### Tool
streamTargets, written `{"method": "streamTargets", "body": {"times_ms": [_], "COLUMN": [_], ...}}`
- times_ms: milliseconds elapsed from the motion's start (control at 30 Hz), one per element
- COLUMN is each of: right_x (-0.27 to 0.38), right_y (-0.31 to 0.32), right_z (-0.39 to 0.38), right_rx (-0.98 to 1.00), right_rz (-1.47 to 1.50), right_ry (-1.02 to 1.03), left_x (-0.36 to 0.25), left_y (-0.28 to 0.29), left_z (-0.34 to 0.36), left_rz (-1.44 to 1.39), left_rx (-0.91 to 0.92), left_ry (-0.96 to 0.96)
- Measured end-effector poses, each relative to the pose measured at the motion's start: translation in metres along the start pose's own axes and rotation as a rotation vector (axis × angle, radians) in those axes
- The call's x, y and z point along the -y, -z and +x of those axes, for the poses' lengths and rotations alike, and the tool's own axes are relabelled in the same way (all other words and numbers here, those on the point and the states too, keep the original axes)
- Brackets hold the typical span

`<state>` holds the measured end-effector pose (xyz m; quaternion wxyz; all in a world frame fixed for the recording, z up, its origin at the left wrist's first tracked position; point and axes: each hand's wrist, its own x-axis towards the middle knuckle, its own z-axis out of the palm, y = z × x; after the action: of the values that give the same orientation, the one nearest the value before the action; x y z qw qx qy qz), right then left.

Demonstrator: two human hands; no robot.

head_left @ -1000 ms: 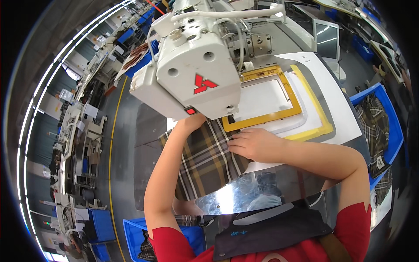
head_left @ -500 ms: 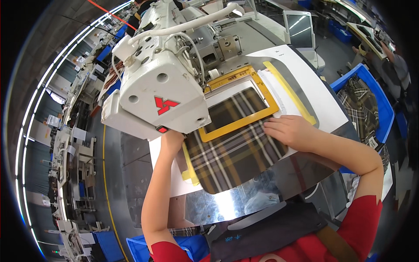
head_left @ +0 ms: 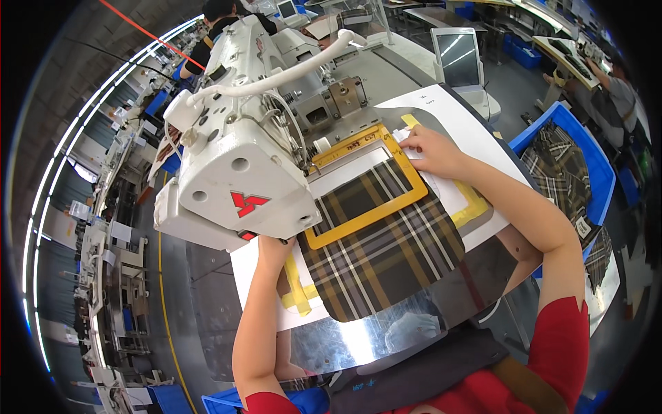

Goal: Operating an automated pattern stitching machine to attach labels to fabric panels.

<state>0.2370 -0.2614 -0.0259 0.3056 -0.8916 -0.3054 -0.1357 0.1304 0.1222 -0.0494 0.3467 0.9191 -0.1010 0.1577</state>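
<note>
A plaid fabric panel [head_left: 386, 259] with a rounded near edge lies under a yellow rectangular frame [head_left: 369, 219] beside the white sewing machine head [head_left: 241, 179]. My left hand [head_left: 277, 250] is at the panel's left edge, its fingers hidden by the machine head. My right hand [head_left: 436, 153] is at the frame's far right side, fingers bent and drawn together beside a white paper strip [head_left: 441, 193]; what lies between the fingertips is too small to make out. Under the fabric is a white sheet [head_left: 493, 221] with yellow tape [head_left: 476, 207] along it.
A blue bin [head_left: 600, 193] of plaid pieces stands on the right. Behind the table is a screen on a stand [head_left: 458, 58]. A shiny metal plate [head_left: 365, 345] forms the near table edge. Another person [head_left: 221, 14] is beyond the machine, and workbenches line the left.
My right hand has left the fabric's right edge and moved farther away, up along the frame's right side. My left hand stays by the machine head. The whole view has shifted slightly.
</note>
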Motion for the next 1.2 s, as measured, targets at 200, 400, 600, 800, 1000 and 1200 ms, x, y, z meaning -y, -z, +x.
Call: {"method": "streamTargets", "body": {"times_ms": [200,400,600,800,1000,1200], "right_x": [-0.002,-0.015,-0.023,0.034,0.076,0.084], "right_y": [-0.009,-0.036,-0.040,-0.003,0.025,0.014], "right_z": [0.012,0.067,0.073,-0.011,-0.088,-0.089], "right_rx": [0.068,-0.116,-0.313,-0.335,0.076,0.071], "right_rz": [0.247,0.059,0.264,0.428,0.065,-0.091], "right_ry": [-0.187,-0.356,-0.328,-0.228,0.270,0.394], "left_x": [0.014,0.030,0.040,0.006,-0.115,-0.123], "left_y": [0.001,-0.005,-0.008,0.000,0.016,0.007], "left_z": [-0.001,0.004,0.006,-0.006,-0.080,-0.075], "left_rz": [0.134,-0.072,-0.273,-0.253,0.262,0.398], "left_rx": [-0.058,-0.127,-0.197,-0.195,0.157,0.214], "left_ry": [-0.250,-0.129,0.031,0.250,-0.309,-0.383]}}
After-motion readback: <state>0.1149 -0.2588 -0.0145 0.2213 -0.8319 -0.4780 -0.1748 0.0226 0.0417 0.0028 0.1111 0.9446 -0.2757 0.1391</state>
